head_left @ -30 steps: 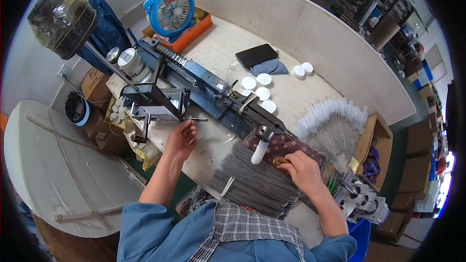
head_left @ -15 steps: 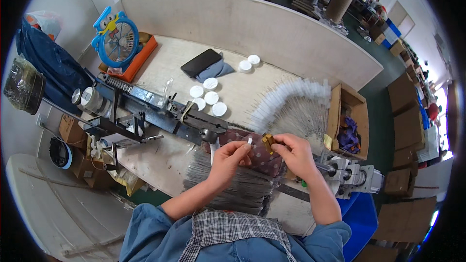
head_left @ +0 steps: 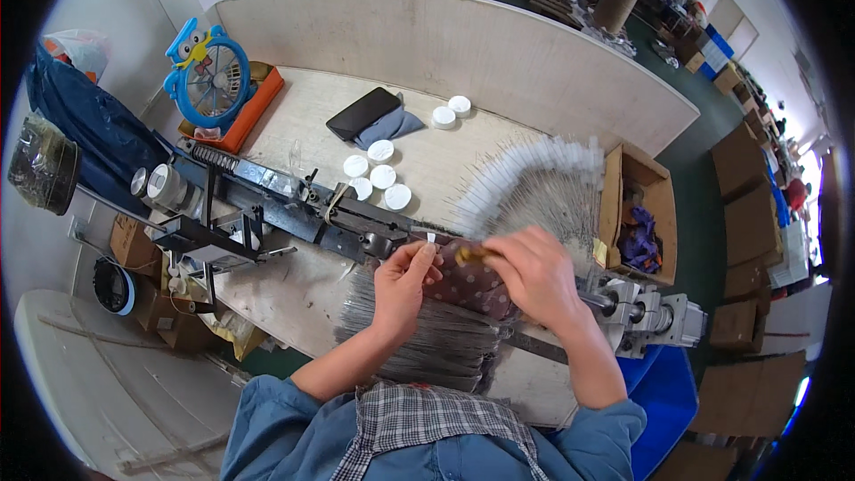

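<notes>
Dotted pouch (head_left: 476,283) pinched by both hands

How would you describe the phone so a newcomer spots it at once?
Start at the curved wooden wall behind the bench and look just in front of it, right of the blue fan. The phone is a flat black slab lying partly on a grey cloth. The white caps nearby are small and round; it alone is dark and rectangular.

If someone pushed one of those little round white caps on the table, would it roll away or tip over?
Probably neither. The white caps lie flat on the wooden table and look low and wide, so one would likely just slide. They look small and thin, so likely light. Stood on edge, one might roll.
</notes>
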